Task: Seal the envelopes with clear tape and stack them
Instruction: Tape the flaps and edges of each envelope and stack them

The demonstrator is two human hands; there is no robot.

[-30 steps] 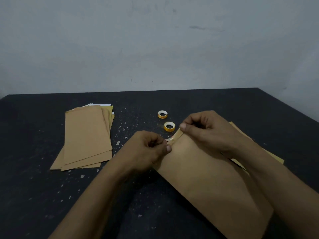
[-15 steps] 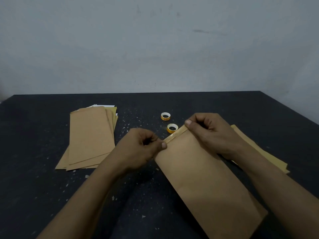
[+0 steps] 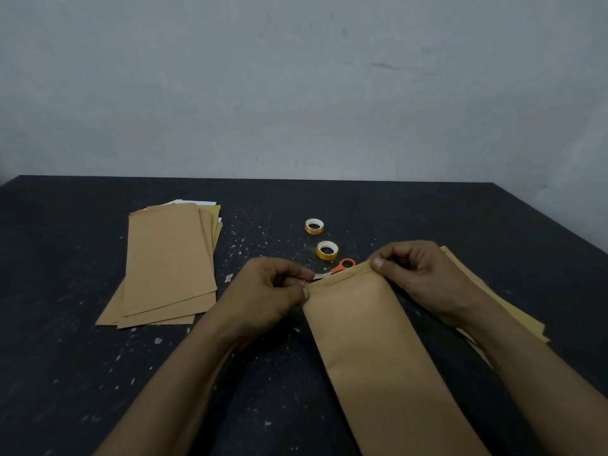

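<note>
Envelope (image 3: pixel 378 350), near end out of frame, scissors (image 3: pixel 343 265) half behind its flap.

1. The envelope (image 3: pixel 378 340) in front is matt brown kraft paper, smooth apart from one crease.
2. The stack of envelopes (image 3: pixel 167 258) is the same matt brown paper.
3. The table (image 3: pixel 65 373) is dark and matt, flecked with pale, rough-looking specks.
4. The far tape roll (image 3: pixel 314 226) and the near tape roll (image 3: pixel 327 250) look glossy, with white cores.
5. The scissors (image 3: pixel 343 265) have an orange plastic handle and a dull metal blade.
6. The wall (image 3: pixel 296 93) is matt grey paint, scuffed.
</note>
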